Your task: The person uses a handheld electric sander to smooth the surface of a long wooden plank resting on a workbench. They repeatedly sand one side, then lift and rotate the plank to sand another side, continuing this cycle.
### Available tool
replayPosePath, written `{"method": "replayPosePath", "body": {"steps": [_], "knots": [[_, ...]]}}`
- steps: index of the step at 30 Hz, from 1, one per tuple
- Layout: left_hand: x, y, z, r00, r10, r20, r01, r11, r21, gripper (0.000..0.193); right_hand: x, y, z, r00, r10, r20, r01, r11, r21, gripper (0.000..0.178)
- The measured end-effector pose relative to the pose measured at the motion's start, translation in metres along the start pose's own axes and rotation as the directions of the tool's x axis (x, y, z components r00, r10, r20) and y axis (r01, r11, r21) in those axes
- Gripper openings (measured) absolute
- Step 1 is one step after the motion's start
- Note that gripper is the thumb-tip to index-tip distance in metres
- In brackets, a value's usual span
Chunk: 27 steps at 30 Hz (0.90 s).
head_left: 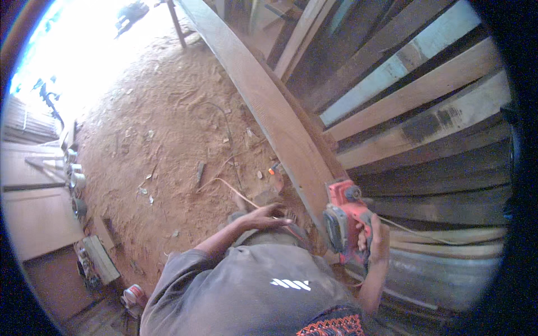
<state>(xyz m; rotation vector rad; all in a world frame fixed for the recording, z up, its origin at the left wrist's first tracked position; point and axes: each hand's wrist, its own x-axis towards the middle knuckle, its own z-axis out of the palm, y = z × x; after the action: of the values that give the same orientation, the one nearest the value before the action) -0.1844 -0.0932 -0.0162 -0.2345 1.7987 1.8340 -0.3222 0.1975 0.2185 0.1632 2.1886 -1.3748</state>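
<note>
My right hand point(378, 242) is wrapped round the rear handle of a red and black electric hand planer point(348, 208). The planer sits at the near end of a long wooden board point(273, 115), which runs from beside me up to the far top edge. In front of my waist, my left hand point(268, 217) is held low with its fingers stretched out and apart, clear of the board. A pale orange cord point(238, 191) runs across the ground to near this hand; whether they touch I cannot tell.
Planks point(414, 106) lean in a dense row along the right side. Sawdust covers the ground point(162, 123) on the left, with wood scraps and a dark cable point(231, 134). Several tins point(77, 180) stand beside wooden panels point(42, 221) at far left. A thin cable point(417, 231) trails right of the planer.
</note>
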Motion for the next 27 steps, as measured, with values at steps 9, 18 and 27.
{"method": "replayPosePath", "body": {"steps": [9, 18, 27], "knots": [[0.074, 0.031, 0.131, 0.952, -0.236, -0.194, 0.041, 0.727, -0.686, 0.073, -0.018, 0.055, -0.103, 0.993, -0.034, -0.113, 0.036, 0.999, 0.021, 0.056], [0.005, -0.002, 0.144, 0.898, -0.236, -0.370, -0.130, 0.662, -0.738, 0.085, -0.018, 0.090, -0.144, 0.993, 0.007, -0.116, -0.002, 0.999, 0.047, 0.060], [0.021, -0.011, 0.201, 0.895, -0.034, -0.444, -0.376, 0.476, -0.795, 0.072, 0.002, 0.077, -0.113, 0.998, -0.021, 0.054, 0.021, 1.000, 0.000, 0.060]]}}
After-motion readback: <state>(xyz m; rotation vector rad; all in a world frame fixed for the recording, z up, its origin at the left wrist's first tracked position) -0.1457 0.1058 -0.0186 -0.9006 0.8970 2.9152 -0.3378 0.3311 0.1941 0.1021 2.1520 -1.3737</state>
